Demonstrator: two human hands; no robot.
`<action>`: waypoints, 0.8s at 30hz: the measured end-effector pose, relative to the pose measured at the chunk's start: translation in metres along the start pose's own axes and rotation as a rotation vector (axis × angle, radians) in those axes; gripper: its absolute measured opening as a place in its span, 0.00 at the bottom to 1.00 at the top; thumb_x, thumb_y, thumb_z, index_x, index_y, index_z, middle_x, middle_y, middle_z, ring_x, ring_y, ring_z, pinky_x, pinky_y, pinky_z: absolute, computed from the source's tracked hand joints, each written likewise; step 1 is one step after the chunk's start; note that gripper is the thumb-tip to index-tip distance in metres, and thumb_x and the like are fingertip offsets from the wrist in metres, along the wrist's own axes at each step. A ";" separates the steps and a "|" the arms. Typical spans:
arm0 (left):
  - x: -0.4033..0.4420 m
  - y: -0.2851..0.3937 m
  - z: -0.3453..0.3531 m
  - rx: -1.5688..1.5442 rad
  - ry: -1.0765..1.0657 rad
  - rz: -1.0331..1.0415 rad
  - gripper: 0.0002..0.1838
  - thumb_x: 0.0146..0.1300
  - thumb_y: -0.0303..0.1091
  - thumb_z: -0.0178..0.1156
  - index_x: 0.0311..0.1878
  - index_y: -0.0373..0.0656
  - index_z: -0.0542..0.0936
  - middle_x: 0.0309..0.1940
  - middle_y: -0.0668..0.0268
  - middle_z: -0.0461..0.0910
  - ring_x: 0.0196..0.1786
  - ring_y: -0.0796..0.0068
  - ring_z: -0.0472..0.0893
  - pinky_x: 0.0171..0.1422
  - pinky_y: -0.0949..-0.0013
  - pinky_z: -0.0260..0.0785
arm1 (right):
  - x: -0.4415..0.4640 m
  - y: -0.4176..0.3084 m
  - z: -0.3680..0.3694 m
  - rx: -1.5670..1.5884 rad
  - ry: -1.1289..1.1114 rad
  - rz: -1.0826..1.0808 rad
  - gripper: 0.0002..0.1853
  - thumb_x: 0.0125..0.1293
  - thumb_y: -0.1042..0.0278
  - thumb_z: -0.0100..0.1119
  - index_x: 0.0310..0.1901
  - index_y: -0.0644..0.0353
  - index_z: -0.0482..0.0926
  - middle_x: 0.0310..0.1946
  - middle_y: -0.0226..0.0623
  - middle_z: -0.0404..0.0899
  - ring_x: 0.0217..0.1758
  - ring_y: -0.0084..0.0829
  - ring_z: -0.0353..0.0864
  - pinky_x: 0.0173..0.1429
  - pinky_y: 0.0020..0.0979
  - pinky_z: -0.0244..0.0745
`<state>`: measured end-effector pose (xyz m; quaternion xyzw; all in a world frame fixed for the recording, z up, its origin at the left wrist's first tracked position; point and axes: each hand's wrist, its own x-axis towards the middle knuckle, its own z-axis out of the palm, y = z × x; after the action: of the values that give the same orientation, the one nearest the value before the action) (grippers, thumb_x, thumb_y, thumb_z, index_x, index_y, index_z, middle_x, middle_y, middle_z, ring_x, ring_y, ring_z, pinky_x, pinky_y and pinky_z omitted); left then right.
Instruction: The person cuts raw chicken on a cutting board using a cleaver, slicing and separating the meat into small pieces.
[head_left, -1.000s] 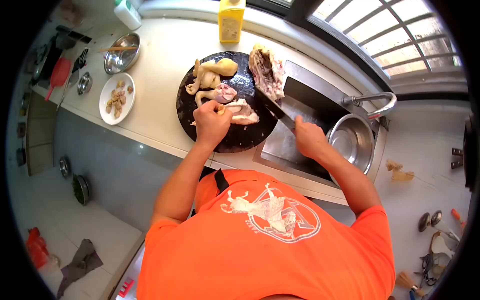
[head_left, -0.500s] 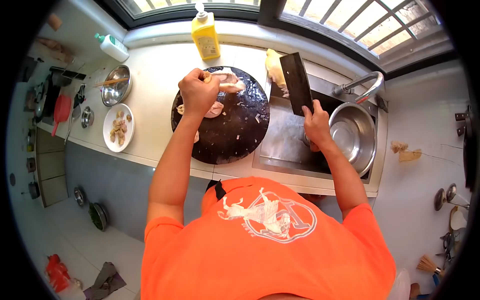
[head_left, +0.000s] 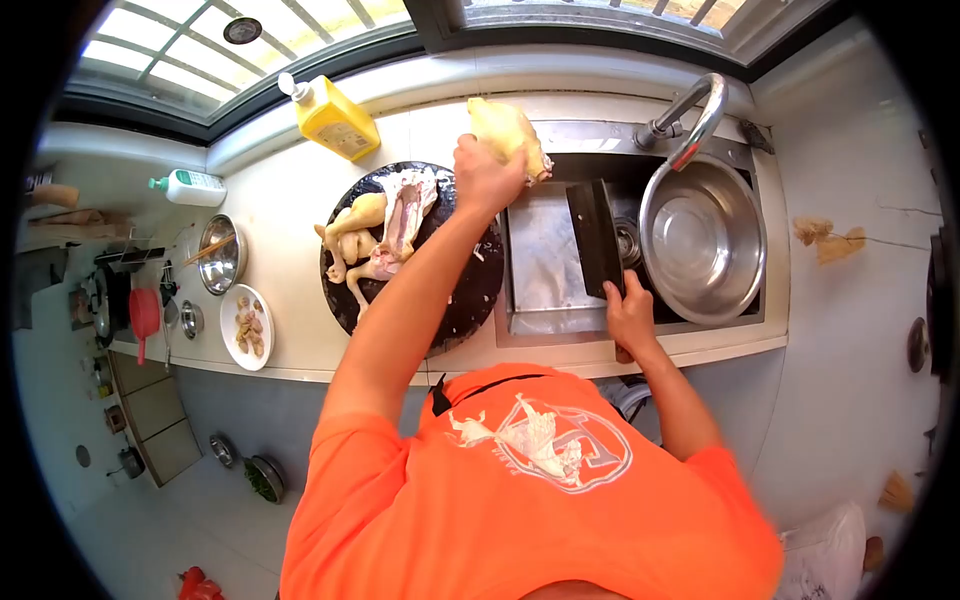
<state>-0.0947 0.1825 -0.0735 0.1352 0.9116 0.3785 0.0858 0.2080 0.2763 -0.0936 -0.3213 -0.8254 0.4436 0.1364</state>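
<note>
My left hand [head_left: 490,178] is closed on the near part of a pale yellow chicken piece [head_left: 503,128] at the counter's back, beside the sink; its fingertips are partly hidden. My right hand [head_left: 630,318] grips a cleaver [head_left: 594,235] by its handle, with the broad dark blade over the sink. On the round dark chopping board [head_left: 470,285], left of my hands, lie raw chicken pieces [head_left: 362,230] and an opened carcass part [head_left: 408,210]. My left forearm crosses over the board and covers part of it.
A steel basin [head_left: 703,240] stands in the sink [head_left: 545,325] under the tap [head_left: 705,120]. A yellow pump bottle [head_left: 338,122] is behind the board. To its left are a plate [head_left: 236,342] with small pieces, a steel bowl [head_left: 240,262] with chopsticks and a white bottle [head_left: 195,188].
My left hand has let go of a chicken piece over the board and moved right onto the one by the sink. The cleaver is lower, over the sink. The view has turned.
</note>
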 end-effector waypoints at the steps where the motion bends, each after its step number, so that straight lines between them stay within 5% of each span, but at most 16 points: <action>1: 0.016 0.009 0.023 0.024 -0.039 -0.185 0.56 0.49 0.56 0.80 0.69 0.27 0.63 0.59 0.39 0.74 0.63 0.45 0.77 0.67 0.49 0.74 | -0.003 0.004 0.001 -0.008 -0.005 0.017 0.09 0.72 0.69 0.61 0.41 0.66 0.73 0.28 0.65 0.79 0.37 0.70 0.79 0.37 0.58 0.70; 5: 0.051 0.056 0.057 0.190 -0.016 -0.582 0.78 0.39 0.62 0.85 0.83 0.37 0.44 0.70 0.42 0.65 0.69 0.47 0.72 0.70 0.48 0.73 | -0.016 0.020 0.000 -0.056 -0.024 0.035 0.09 0.73 0.68 0.61 0.42 0.65 0.73 0.29 0.63 0.80 0.36 0.68 0.80 0.35 0.57 0.70; 7: 0.064 0.051 0.067 0.124 0.013 -0.545 0.79 0.37 0.59 0.86 0.83 0.37 0.43 0.73 0.39 0.62 0.74 0.40 0.68 0.73 0.38 0.66 | -0.022 0.017 -0.004 -0.065 -0.026 0.064 0.09 0.73 0.68 0.61 0.42 0.65 0.74 0.29 0.63 0.80 0.36 0.68 0.81 0.36 0.57 0.71; 9: 0.078 0.051 0.083 0.232 0.053 -0.647 0.79 0.36 0.56 0.87 0.83 0.37 0.43 0.73 0.44 0.63 0.73 0.44 0.68 0.71 0.44 0.69 | -0.028 0.031 -0.003 -0.041 -0.046 0.115 0.09 0.73 0.68 0.61 0.42 0.65 0.74 0.29 0.62 0.80 0.37 0.68 0.81 0.37 0.56 0.71; 14: 0.089 0.050 0.089 0.304 0.048 -0.640 0.64 0.46 0.42 0.80 0.81 0.40 0.49 0.66 0.49 0.66 0.67 0.50 0.72 0.69 0.49 0.71 | -0.033 0.048 -0.005 -0.016 -0.106 0.190 0.09 0.74 0.68 0.60 0.43 0.66 0.74 0.30 0.63 0.80 0.39 0.67 0.82 0.38 0.53 0.73; 17: 0.092 0.043 0.081 0.312 -0.029 -0.542 0.62 0.46 0.43 0.81 0.80 0.40 0.51 0.66 0.48 0.66 0.67 0.49 0.73 0.69 0.50 0.73 | -0.029 0.041 -0.008 -0.037 -0.104 0.172 0.09 0.73 0.68 0.60 0.43 0.66 0.75 0.30 0.62 0.81 0.39 0.66 0.82 0.38 0.52 0.73; 20: 0.089 0.043 0.055 0.445 -0.125 -0.415 0.55 0.46 0.44 0.82 0.74 0.43 0.60 0.64 0.48 0.68 0.66 0.50 0.75 0.67 0.52 0.74 | -0.023 0.043 -0.009 -0.085 -0.124 0.188 0.08 0.73 0.70 0.61 0.43 0.67 0.76 0.29 0.50 0.83 0.32 0.35 0.83 0.39 0.40 0.75; 24: 0.078 0.048 0.001 0.481 -0.236 -0.284 0.49 0.47 0.47 0.80 0.70 0.43 0.64 0.62 0.45 0.70 0.64 0.46 0.77 0.67 0.51 0.76 | -0.011 0.038 -0.006 -0.005 -0.113 0.166 0.09 0.74 0.70 0.61 0.45 0.68 0.77 0.29 0.49 0.84 0.31 0.35 0.81 0.40 0.40 0.75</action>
<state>-0.1593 0.2400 -0.0447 0.0659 0.9686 0.1178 0.2090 0.2346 0.2882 -0.1212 -0.3635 -0.8033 0.4689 0.0516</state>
